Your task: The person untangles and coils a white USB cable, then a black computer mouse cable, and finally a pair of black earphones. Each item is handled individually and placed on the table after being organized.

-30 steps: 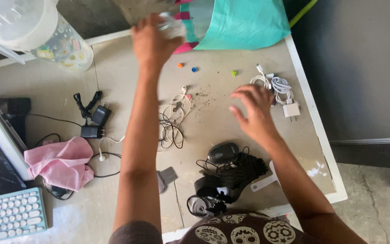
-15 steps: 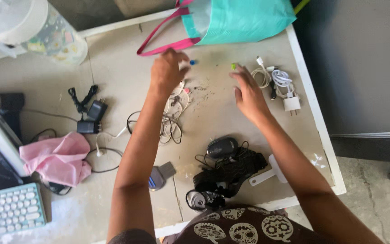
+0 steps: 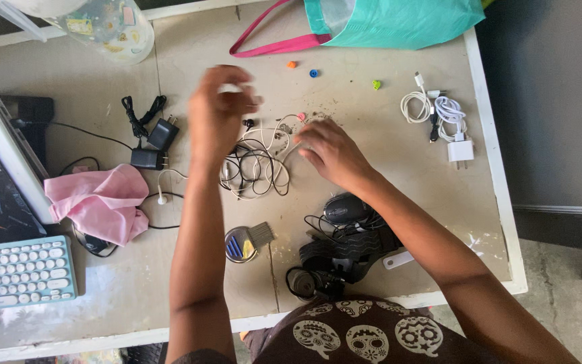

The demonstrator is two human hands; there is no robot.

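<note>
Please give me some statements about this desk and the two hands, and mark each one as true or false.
1. Both hands are at the tangle of earphone cables. True: the left hand is raised over it and the right hand rests at its edge.
2. The pink cloth lies on the keyboard. False: it lies beside it, on the table.
3. The white charger is in the right hand. False: it lies apart, near the table's right edge.
4. A black mouse lies close to the right forearm. True.
5. The teal bag sits at the far edge. True.
</note>
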